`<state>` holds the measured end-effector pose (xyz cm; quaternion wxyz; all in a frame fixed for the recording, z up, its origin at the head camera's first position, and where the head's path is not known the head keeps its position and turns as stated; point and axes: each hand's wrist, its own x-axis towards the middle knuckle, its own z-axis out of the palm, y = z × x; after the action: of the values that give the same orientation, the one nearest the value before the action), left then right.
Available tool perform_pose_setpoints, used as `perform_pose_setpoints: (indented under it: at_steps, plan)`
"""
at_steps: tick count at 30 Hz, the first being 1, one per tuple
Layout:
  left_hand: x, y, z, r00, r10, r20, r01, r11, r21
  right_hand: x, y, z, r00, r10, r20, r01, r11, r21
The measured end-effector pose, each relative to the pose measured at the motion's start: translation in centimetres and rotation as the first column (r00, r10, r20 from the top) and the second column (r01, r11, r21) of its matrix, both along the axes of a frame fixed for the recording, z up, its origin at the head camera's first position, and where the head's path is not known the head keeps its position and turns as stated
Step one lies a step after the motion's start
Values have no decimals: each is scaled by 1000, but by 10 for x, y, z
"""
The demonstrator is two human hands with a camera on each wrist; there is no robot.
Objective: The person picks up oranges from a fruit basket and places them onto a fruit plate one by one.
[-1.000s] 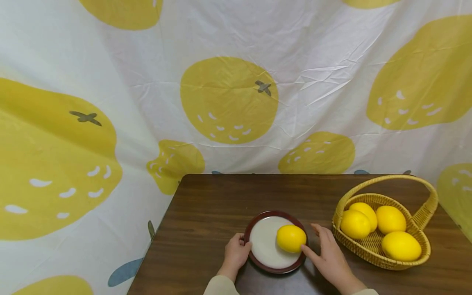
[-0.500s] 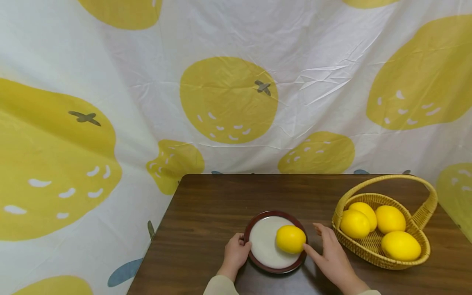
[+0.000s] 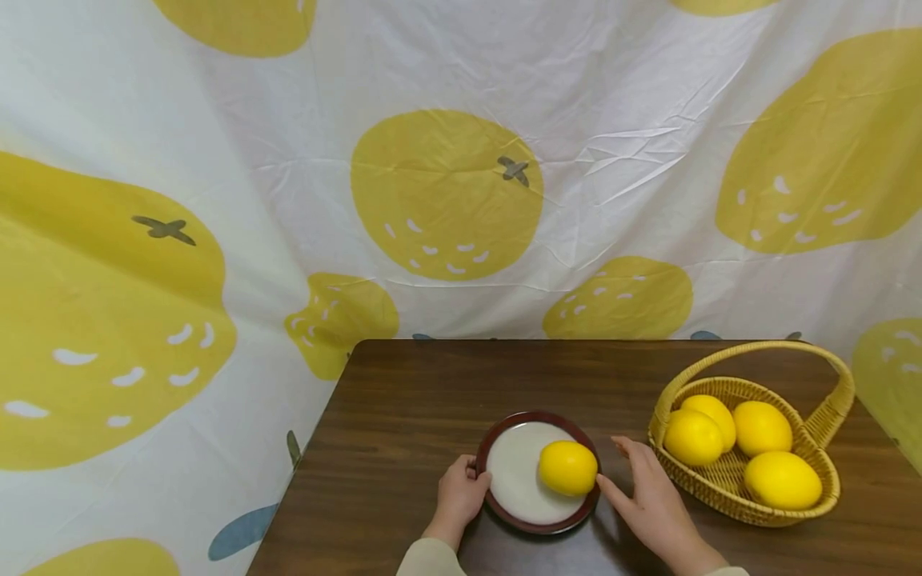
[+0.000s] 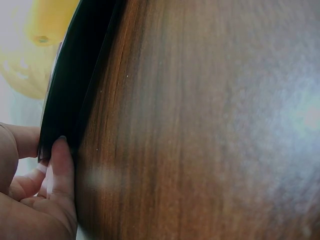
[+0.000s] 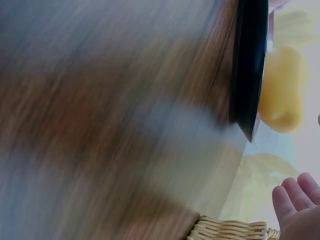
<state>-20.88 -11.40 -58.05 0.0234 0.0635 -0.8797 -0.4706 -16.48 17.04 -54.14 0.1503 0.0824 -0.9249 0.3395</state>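
A yellow lemon [image 3: 567, 468] lies on the right half of a plate [image 3: 510, 462] with a pale centre and dark red rim. At the plate's left edge, my left hand [image 3: 459, 494] pinches the rim; the left wrist view shows its thumb and fingers [image 4: 62, 167] on either side of the dark plate edge [image 4: 75, 70]. My right hand [image 3: 654, 500] is spread just right of the lemon, holding nothing. Its thumb tip is near the lemon and the plate's rim. In the right wrist view, the fingers [image 5: 295, 195] stand apart from the lemon [image 5: 284, 92] and the plate [image 5: 250, 60].
To the right of my right hand stands a wicker basket [image 3: 727, 500] with a tall handle [image 3: 763, 346], holding several lemons [image 3: 783, 480]. The brown wooden table [image 3: 403, 400] ends at its back edge against a lemon-print curtain [image 3: 288, 200].
My right hand has drawn slightly to the right, its thumb moving off the lemon's side. The left hand, plate and basket have stayed put.
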Motion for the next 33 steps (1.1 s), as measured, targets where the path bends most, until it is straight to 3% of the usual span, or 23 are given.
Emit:
perform_pose_setpoints:
  at_steps: [6,18,27,33]
  plan:
    - [0,1,1,1000,0,-1,0,1000,0,3,4,-1,996,-2,-85,4,1000,18]
    - [-1,0,2,1000,-7,16,7,1000,-3,5,10,7,988,-4,-152,10,999,38]
    - [-1,1,1,1000,-3,23,3,1000,-2,6,16,7,960,-12,-279,34,997,72]
    - [-2,0,-1,1000,-5,10,5,1000,-10,7,19,10,956,-16,-294,35,998,57]
